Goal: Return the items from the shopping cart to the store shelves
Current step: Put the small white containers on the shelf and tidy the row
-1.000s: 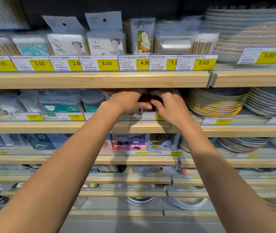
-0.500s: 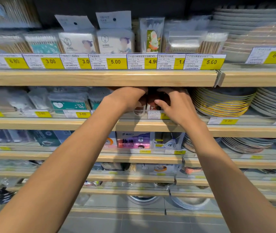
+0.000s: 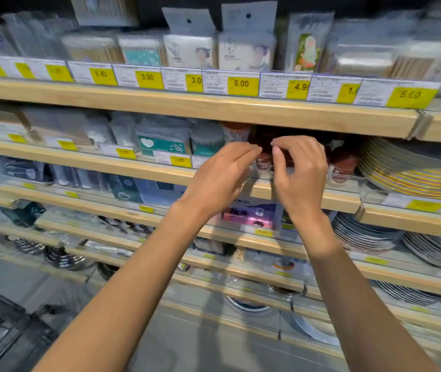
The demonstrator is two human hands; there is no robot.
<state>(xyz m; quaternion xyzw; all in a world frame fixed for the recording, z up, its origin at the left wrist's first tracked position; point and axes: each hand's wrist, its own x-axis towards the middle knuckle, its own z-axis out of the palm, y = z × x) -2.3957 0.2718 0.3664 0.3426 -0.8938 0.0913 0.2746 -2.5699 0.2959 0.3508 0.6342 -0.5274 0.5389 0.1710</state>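
Note:
Small brown-lidded tubs (image 3: 342, 167) stand in a row on the second wooden shelf (image 3: 133, 163), under the upper shelf board. One of these tubs (image 3: 263, 160) shows in the gap between my hands. My left hand (image 3: 222, 173) hovers just in front of the shelf edge with its fingers loosely spread, holding nothing. My right hand (image 3: 301, 170) is beside it, fingertips curled near the tubs, with nothing in it. The hands are close together but apart, and they hide most of the tubs behind them.
Stacked gold-rimmed plates (image 3: 412, 175) sit right of the tubs. Teal cotton-swab packs (image 3: 163, 142) lie to the left. Yellow price tags (image 3: 242, 85) line the top shelf. Lower shelves hold more plates and boxes. A dark cart frame (image 3: 2, 334) shows at the lower left.
Both hands have pulled back out of the second shelf and let go of the brown tubs. The view has swung left and tilted.

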